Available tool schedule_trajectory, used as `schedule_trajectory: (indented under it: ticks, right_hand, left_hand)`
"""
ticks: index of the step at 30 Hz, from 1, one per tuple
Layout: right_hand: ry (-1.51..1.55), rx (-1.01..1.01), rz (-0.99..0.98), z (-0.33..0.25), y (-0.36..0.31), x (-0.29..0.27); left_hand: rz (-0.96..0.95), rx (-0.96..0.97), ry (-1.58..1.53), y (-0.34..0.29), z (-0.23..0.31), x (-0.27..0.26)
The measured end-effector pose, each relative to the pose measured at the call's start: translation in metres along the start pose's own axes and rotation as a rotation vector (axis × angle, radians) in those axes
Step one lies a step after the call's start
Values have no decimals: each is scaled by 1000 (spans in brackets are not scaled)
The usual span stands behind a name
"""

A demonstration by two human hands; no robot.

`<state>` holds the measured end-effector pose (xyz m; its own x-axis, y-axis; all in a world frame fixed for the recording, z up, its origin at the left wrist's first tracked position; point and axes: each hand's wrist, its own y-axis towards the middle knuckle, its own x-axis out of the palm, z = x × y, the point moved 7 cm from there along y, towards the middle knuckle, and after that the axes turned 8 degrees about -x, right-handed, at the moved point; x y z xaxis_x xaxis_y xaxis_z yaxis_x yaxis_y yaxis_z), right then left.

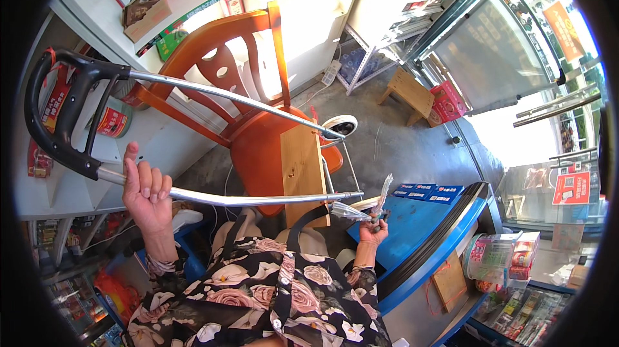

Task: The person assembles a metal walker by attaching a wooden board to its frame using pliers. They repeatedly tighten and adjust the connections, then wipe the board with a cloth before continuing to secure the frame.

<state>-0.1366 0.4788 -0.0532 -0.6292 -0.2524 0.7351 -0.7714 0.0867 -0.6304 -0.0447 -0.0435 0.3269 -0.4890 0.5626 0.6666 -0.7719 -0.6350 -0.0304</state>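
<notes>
A folding hand trolley lies across my lap, with a black looped handle (61,111) at the left and two long silver tubes (219,200). My left hand (148,195) is closed round the nearer tube, close to the black handle, with one digit sticking up. At the trolley's other end are a white-rimmed wheel (340,127) and a wooden board (302,169). My right hand (373,229) is closed on a crumpled bundle of clear plastic (353,211) beside the tube's end. A black strap (303,226) lies by the board.
An orange wooden chair (255,128) stands just beyond the trolley. On my right is a blue-topped counter (403,224) with several small blue boxes (429,192). White shelves (97,21) with goods line the left. A wooden stool (409,94) and a red box (446,103) stand farther off.
</notes>
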Motion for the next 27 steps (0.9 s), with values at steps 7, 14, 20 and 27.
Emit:
schedule_trajectory:
  ticks: [7, 14, 20, 27]
  right_hand:
    - [26, -52, 56, -18, 49, 15]
    - [109, 24, -69, -37, 80, 43]
    - [136, 70, -141, -49, 67, 52]
    - [28, 100, -172, -41, 45, 65]
  left_hand:
    - [-766, -96, -5, 26, -22, 160]
    - [-937, -88, 37, 47, -62, 278]
    - [-786, -107, 174, 25, -100, 365]
    - [-511, -74, 250, 16, -121, 413]
